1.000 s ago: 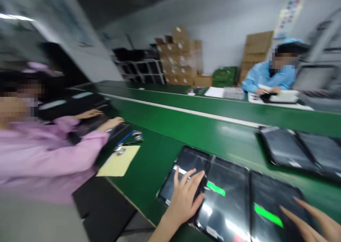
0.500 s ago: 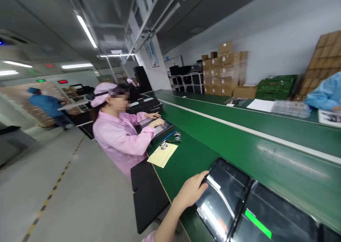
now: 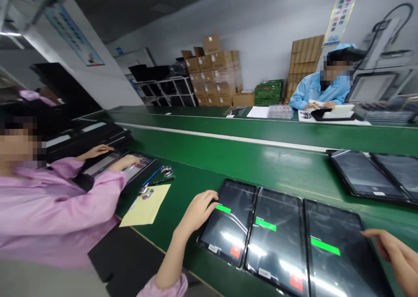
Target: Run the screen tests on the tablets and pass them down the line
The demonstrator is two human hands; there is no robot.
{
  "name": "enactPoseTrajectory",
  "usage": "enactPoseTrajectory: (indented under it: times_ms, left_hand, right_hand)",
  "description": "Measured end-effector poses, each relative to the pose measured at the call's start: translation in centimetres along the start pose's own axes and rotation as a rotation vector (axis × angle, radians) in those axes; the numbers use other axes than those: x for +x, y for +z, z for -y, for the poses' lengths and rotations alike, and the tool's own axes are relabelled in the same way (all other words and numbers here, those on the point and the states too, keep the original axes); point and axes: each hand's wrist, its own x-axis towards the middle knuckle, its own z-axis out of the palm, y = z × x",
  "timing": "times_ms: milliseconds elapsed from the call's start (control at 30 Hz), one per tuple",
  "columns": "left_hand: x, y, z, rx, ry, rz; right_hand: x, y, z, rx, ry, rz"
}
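Observation:
Three dark tablets lie side by side on the green bench, their screens lit with a green bar and a white label near the bottom edge. My left hand (image 3: 200,210) rests with stretched fingers at the left edge of the left tablet (image 3: 228,227); its fingertips touch the frame near the green bar. The middle tablet (image 3: 277,244) lies untouched. At the right edge of the right tablet (image 3: 339,227), the fingertips of my right hand (image 3: 388,249) touch the border, fingers extended; part of this hand is outside the view. Neither hand lifts anything.
Left of me, a person in pink (image 3: 81,205) works on another device. Between us lie a yellow sheet (image 3: 153,207), a pen and metal rings. More tablets (image 3: 362,175) stand on the belt at right. Across it, a person in blue (image 3: 321,88) sits.
My view has swung right. My right hand and the right tablet have come into view. The left tablet's bar has turned from white to green; my left hand stays at its edge.

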Motion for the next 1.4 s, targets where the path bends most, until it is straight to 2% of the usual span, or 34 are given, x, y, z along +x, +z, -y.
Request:
enactPoseTrajectory:
  times_ms: [67, 167, 233, 300, 400, 533, 667, 767, 867, 933, 1000, 1067, 1200, 1267, 1333, 1400]
  left_hand:
    - [2.7, -0.5, -0.8, 0.027, 0.141, 0.102]
    - [7.0, -0.1, -2.5, 0.059, 0.319, 0.128]
    - [9.2, 0.8, -3.8, 0.065, 0.413, 0.152]
    - [10.4, 1.8, -5.1, 0.081, 0.478, 0.214]
    - [10.3, 2.4, -6.5, 0.113, 0.525, 0.287]
    - [8.9, 2.1, -7.0, 0.131, 0.555, 0.351]
    - [9.3, 2.8, -6.6, 0.204, 0.519, 0.307]
    - [9.4, 3.3, -6.3, 0.178, 0.557, 0.315]
    - [8.6, 2.8, -5.6, 0.098, 0.591, 0.335]
    - [8.1, 2.3, -5.0, 0.102, 0.550, 0.299]
    - [7.9, 2.1, -4.3, 0.148, 0.468, 0.211]
    - [8.1, 2.3, -3.8, 0.188, 0.379, 0.114]
    - [8.8, 3.2, -3.7, 0.174, 0.267, 0.042]
    - [9.0, 3.5, -4.0, 0.137, 0.240, 0.045]
    - [9.1, 3.5, -4.4, 0.107, 0.225, 0.055]
    - [9.1, 3.4, -4.8, 0.120, 0.221, 0.067]
  right_hand:
    - [0.9, 0.7, 2.2, -0.021, -0.008, 0.153]
    - [2.2, 3.6, 6.1, -0.108, -0.234, 0.431]
    - [2.8, 6.3, 8.3, -0.259, -0.443, 0.525]
    - [3.1, 8.8, 9.9, -0.438, -0.571, 0.557]
    - [3.1, 10.8, 11.3, -0.609, -0.578, 0.573]
    - [2.9, 10.4, 12.9, -0.615, -0.572, 0.659]
    - [3.3, 10.1, 14.0, -0.649, -0.532, 0.657]
    - [3.3, 9.6, 13.8, -0.634, -0.512, 0.715]
    - [3.2, 7.8, 12.1, -0.494, -0.516, 0.770]
    - [3.2, 6.3, 10.1, -0.480, -0.508, 0.672]
    - [3.3, 4.9, 7.8, -0.601, -0.446, 0.502]
    - [3.3, 3.8, 5.8, -0.736, -0.362, 0.409]
    - [2.9, 2.3, 3.8, -0.747, -0.364, 0.462]
    - [2.9, 1.9, 3.5, -0.762, -0.348, 0.403]
    - [3.0, 1.7, 3.2, -0.819, -0.266, 0.323]
    - [3.0, 1.4, 2.9, -0.843, -0.188, 0.319]
